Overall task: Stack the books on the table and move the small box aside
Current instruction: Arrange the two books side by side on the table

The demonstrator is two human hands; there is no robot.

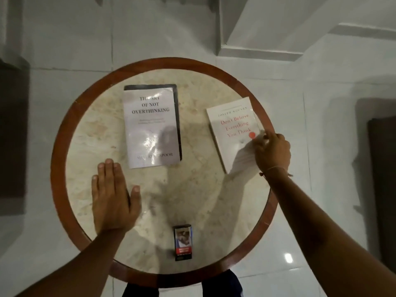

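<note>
Fingers, right hand [271, 152]: curled on the right edge of "Don't Believe Everything You Think" book [233, 131], pinching it.
Fingers, left hand [113, 198]: spread flat, palm down on the worktop [90, 129], holding nothing.
Right book: lies tilted near the worktop's right rim.
Left book: "The Art of Not Overthinking" [151, 127] lies face up atop a dark book [177, 108], well apart from the right one.
Small box [183, 242]: near front rim, between both forearms.
</note>
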